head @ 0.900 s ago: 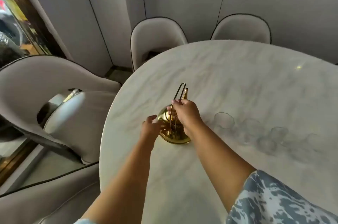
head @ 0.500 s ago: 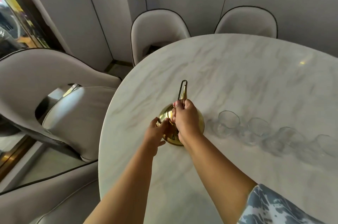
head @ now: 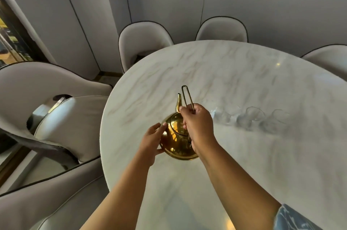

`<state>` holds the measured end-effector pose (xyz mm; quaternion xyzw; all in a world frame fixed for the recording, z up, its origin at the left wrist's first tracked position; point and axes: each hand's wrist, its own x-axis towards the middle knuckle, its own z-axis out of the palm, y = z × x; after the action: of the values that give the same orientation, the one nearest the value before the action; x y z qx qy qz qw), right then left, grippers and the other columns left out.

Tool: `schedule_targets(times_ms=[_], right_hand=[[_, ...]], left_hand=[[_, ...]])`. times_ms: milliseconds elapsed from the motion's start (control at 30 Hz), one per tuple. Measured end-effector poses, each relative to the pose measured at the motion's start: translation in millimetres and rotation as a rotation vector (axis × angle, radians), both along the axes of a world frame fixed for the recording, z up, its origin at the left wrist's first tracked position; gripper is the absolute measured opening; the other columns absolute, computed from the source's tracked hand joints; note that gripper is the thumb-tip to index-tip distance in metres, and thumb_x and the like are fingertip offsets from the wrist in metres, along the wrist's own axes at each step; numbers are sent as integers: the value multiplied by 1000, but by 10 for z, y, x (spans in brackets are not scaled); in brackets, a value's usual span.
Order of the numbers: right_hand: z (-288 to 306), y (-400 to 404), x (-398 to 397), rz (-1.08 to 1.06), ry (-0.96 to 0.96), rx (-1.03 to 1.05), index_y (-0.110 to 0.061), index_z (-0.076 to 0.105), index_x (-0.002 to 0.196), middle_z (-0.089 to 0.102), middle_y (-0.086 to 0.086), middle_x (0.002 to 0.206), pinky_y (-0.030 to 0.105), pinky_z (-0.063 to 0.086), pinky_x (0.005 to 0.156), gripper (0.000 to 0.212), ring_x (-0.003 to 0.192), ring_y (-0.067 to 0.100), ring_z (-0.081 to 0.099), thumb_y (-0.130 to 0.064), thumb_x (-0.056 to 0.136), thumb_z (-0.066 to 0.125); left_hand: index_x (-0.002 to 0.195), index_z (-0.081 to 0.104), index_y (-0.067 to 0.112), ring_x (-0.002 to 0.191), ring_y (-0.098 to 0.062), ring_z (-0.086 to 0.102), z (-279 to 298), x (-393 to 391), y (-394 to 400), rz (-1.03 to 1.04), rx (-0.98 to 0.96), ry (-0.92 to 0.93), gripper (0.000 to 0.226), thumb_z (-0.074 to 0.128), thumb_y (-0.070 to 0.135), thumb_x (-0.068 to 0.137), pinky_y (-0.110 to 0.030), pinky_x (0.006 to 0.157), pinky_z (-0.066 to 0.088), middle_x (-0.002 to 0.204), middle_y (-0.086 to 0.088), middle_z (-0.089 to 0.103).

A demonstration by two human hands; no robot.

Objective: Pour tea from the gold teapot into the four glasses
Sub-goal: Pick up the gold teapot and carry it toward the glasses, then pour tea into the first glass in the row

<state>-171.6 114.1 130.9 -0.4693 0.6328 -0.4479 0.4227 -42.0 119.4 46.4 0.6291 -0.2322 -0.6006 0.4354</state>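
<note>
A shiny gold teapot [head: 175, 141] stands on the white marble table [head: 244, 79], its spout pointing away from me. My right hand [head: 198, 126] is closed around its tall wire handle, just above the lid. My left hand [head: 153, 140] rests flat against the pot's left side, fingers spread on the metal. A row of clear glasses [head: 251, 118] lies to the right of the pot, blurred; the nearest one [head: 223, 117] is just past my right hand.
Padded grey chairs ring the table: one at my left [head: 47, 86], two at the far side [head: 144, 39] and one at the right edge [head: 328, 58]. The table's left rim [head: 105, 117] runs close to the teapot.
My view tilted up and the pot sits closer to me. My left hand went from near the pot to pressing on its side. The right hand keeps its hold on the handle.
</note>
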Motion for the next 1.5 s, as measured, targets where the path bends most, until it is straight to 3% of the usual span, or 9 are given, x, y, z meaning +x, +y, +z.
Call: schedule_targets(times_ms=[167, 300, 467, 733, 967, 1067, 1133, 1233, 1500], right_hand=[[131, 468, -412, -95, 95, -40, -12, 68, 90, 65, 1, 75, 42, 58, 77, 22, 72, 19, 61, -33, 92, 61], [238, 754, -850, -208, 68, -60, -7, 68, 87, 58, -3, 63, 34, 48, 64, 24, 59, 14, 53, -28, 94, 60], [357, 941, -1455, -289, 92, -59, -4, 69, 86, 58, -1, 61, 34, 47, 63, 26, 56, 16, 52, -26, 95, 61], [452, 969, -2468, -451, 134, -60, -13, 69, 87, 58, -1, 62, 24, 44, 52, 18, 53, 13, 51, -25, 96, 60], [428, 680, -3092, -456, 196, -27, -12, 71, 110, 63, -3, 70, 30, 54, 68, 22, 61, 9, 57, -26, 97, 60], [371, 493, -3291, -421, 275, -6, -11, 66, 124, 68, 0, 86, 23, 52, 65, 33, 62, 9, 56, -28, 97, 60], [318, 352, -3391, -388, 323, 16, -10, 64, 127, 68, 5, 96, 29, 56, 72, 36, 73, 16, 60, -29, 97, 59], [261, 157, -3468, -342, 396, 39, -10, 67, 125, 71, 10, 113, 41, 57, 91, 34, 96, 25, 67, -28, 97, 58], [361, -218, -3571, -236, 560, 126, -2, 70, 114, 71, 17, 112, 38, 52, 91, 33, 105, 32, 66, -27, 98, 56]], left_hand=[[138, 51, 18, 114, -30, 60, 130, -394, 407, -94, 1, 19, 56, 68, 38, 88, -55, 93, 53, 123, -13, 62], [137, 53, 19, 113, -31, 62, 206, -805, 555, -216, -21, 26, 60, 71, 41, 85, -56, 94, 53, 119, -11, 64], [135, 53, 18, 111, -30, 63, 273, -1459, 595, -335, -12, 60, 57, 71, 39, 86, -54, 92, 54, 109, -11, 67], [137, 50, 17, 119, -33, 58, 328, -2580, 458, -504, 29, 82, 57, 68, 40, 88, -55, 93, 53, 130, -14, 60], [137, 50, 16, 112, -32, 62, 219, -3228, 191, -569, 63, 44, 56, 65, 42, 89, -55, 91, 55, 120, -13, 64], [138, 47, 14, 108, -31, 62, 161, -3392, 62, -593, 84, 34, 56, 63, 41, 91, -54, 91, 55, 107, -9, 64], [141, 43, 16, 106, -31, 62, 133, -3467, -8, -602, 94, 38, 57, 62, 40, 92, -52, 89, 57, 99, -6, 62], [144, 41, 20, 103, -31, 63, 103, -3515, -81, -621, 97, 41, 59, 60, 41, 93, -47, 81, 60, 98, -3, 62], [132, 53, 15, 95, -37, 71, 68, -3555, -229, -690, 99, 57, 54, 62, 48, 90, -49, 82, 61, 114, -12, 64]])
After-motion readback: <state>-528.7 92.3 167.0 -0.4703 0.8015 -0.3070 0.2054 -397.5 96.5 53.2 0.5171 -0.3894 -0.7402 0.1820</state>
